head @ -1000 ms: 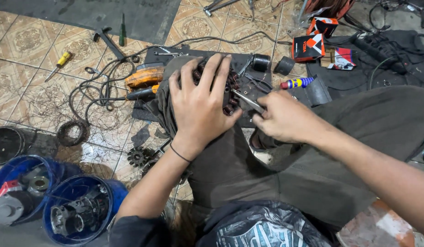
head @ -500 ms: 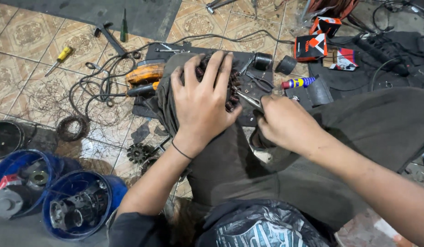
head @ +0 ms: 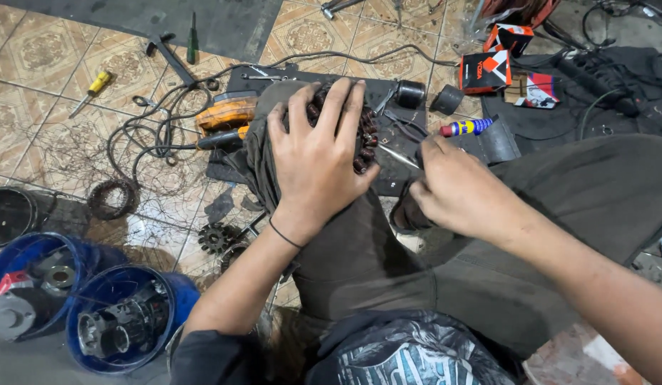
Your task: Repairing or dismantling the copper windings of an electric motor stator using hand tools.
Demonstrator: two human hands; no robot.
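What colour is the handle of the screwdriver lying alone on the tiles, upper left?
Yellow screwdriver handle, clearest in the head view.
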